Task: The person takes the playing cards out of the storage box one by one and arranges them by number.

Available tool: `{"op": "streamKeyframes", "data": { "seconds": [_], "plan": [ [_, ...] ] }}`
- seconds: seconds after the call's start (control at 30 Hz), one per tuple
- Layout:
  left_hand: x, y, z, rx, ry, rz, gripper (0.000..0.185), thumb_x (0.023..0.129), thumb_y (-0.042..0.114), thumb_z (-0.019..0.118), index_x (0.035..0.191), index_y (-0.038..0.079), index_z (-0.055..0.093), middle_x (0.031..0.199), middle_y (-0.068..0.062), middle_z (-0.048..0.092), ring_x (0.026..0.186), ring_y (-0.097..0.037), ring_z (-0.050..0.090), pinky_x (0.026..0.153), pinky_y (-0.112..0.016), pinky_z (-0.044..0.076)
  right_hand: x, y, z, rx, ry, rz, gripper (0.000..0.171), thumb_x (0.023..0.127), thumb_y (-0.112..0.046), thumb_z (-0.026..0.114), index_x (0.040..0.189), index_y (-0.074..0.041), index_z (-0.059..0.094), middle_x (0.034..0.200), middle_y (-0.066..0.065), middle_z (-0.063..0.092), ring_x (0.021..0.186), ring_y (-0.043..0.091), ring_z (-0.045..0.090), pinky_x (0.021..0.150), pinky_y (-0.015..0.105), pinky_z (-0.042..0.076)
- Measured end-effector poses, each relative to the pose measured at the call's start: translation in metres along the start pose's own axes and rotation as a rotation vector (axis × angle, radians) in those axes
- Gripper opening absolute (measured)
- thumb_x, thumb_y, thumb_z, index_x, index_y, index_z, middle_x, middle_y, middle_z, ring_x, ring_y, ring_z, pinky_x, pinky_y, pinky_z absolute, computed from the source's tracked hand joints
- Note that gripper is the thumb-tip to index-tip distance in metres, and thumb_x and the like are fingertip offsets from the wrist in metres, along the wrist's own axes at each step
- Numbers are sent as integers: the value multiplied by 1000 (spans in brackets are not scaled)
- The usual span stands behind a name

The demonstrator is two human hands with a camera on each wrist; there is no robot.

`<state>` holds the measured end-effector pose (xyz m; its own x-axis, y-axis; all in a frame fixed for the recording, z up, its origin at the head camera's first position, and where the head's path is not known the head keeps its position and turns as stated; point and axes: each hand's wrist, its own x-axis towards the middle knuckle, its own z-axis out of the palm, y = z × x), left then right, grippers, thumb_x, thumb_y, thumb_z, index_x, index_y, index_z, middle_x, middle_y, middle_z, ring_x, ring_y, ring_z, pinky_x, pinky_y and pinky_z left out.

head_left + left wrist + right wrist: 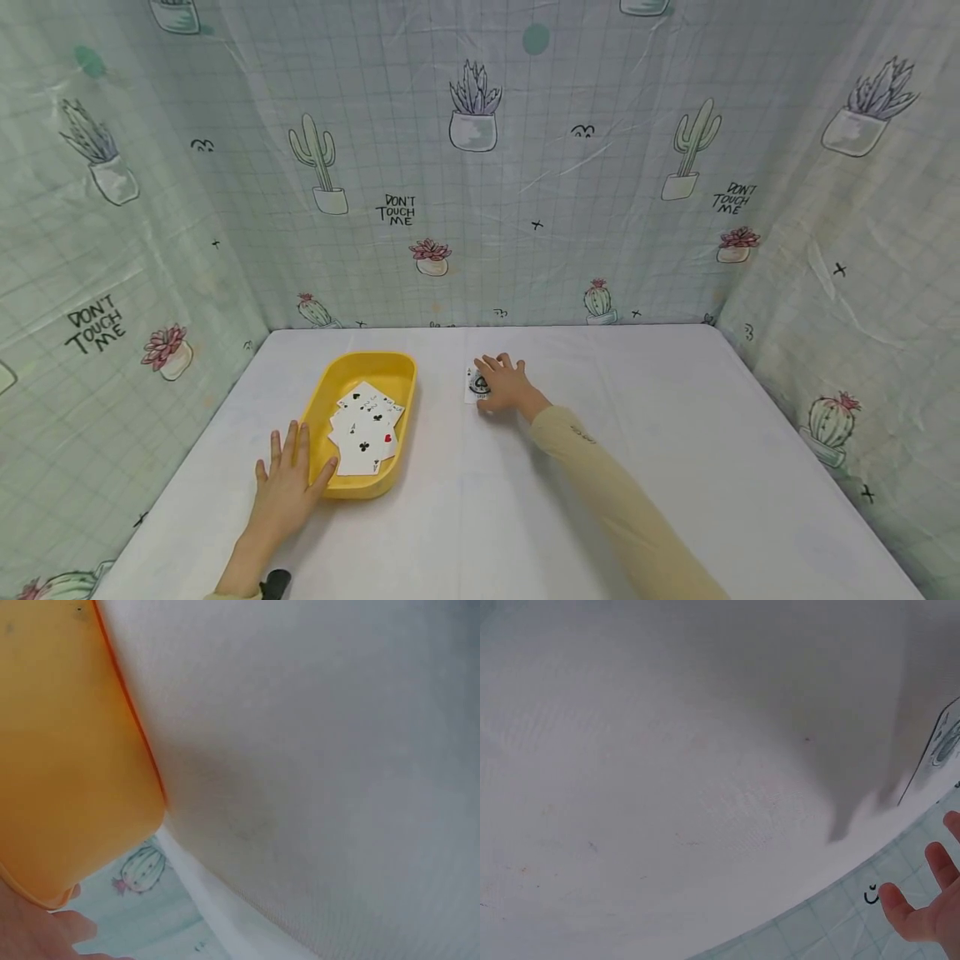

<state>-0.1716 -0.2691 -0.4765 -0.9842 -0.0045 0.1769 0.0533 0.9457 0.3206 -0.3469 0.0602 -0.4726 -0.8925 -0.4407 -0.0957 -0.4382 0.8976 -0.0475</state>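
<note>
- The left hand [288, 483] lies flat at lower left of the head view, fingers straight and a little spread, thumb touching the near corner of the tray [327, 385]; it grips nothing.
- The tray (yellow, shallow) sits left of centre and holds a loose heap of cards [364, 429], face up.
- The right hand [505, 385] reaches to mid-frame, fingers spread over a single card [476, 385] lying on the table [675, 433] just right of the tray; it seems to press on the card rather than pinch it, though the fingertips are hard to make out.
- In the right wrist view the card [943, 746] shows at the right edge.
</note>
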Motion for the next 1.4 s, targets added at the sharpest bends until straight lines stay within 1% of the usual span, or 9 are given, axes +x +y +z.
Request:
{"op": "streamKeyframes", "data": {
  "seconds": [0.17, 0.37, 0.53, 0.73, 0.9, 1.07, 1.2, 1.4],
  "plan": [
    [-1, -1, 0, 2, 0, -2, 79, 91, 51, 34, 141, -4, 7, 146, -27, 9, 133, -49, -3, 92, -73, 8, -1, -9, -6, 25, 43, -51, 75, 81, -45, 54, 143, -16, 21, 148, 5, 24, 128, 29, 26, 95, 61, 26],
    [-1, -1, 0, 0, 11, 3, 79, 91, 51, 34, 142, -3, 7, 146, -27, 10, 133, -49, -1, 92, -73, 9, -1, -28, -19, 41, 117, -127, 72, 83, -42, 53, 142, -15, 22, 147, 6, 25, 127, 28, 26, 92, 56, 28],
    [0, -1, 0, -4, 10, 5, 79, 91, 50, 35, 141, -4, 8, 146, -27, 10, 133, -49, -2, 92, -73, 9, -3, -47, -27, 51, 138, -171, 70, 84, -41, 51, 142, -16, 21, 148, 5, 24, 127, 27, 26, 93, 54, 28],
    [0, -1, 0, -3, 2, 4, 79, 91, 51, 33, 141, -4, 7, 146, -28, 10, 132, -50, 0, 92, -73, 9, -6, -70, -30, 49, 177, -215, 68, 85, -41, 50, 142, -19, 21, 148, 3, 25, 128, 25, 26, 94, 51, 29],
    [1, -1, -1, -3, 0, 2, 80, 91, 52, 33, 141, -4, 7, 146, -28, 10, 132, -50, 2, 92, -73, 9, -10, -88, -32, 44, 213, -264, 66, 85, -42, 49, 141, -18, 24, 147, 1, 26, 128, 23, 28, 96, 50, 30],
    [0, 0, -1, -4, 2, 4, 80, 91, 52, 33, 141, -4, 7, 146, -28, 11, 132, -51, 4, 92, -73, 10, -15, -107, -35, 55, 222, -304, 64, 85, -44, 48, 141, -19, 26, 147, 1, 27, 128, 23, 28, 96, 48, 30],
    [0, 0, 0, -7, 2, 3, 80, 91, 52, 34, 142, -3, 7, 146, -27, 10, 132, -50, 1, 92, -73, 9, -19, -121, -37, 52, 208, -324, 64, 86, -46, 48, 141, -21, 26, 147, 0, 27, 129, 23, 27, 97, 47, 29],
    [-2, -1, 0, -4, 12, 7, 79, 91, 51, 35, 142, -3, 7, 146, -27, 11, 132, -50, 2, 91, -74, 10, -24, -141, -34, -14, 212, -356, 63, 86, -50, 45, 140, -23, 27, 146, -2, 29, 129, 20, 27, 97, 45, 30]
  ]
}}
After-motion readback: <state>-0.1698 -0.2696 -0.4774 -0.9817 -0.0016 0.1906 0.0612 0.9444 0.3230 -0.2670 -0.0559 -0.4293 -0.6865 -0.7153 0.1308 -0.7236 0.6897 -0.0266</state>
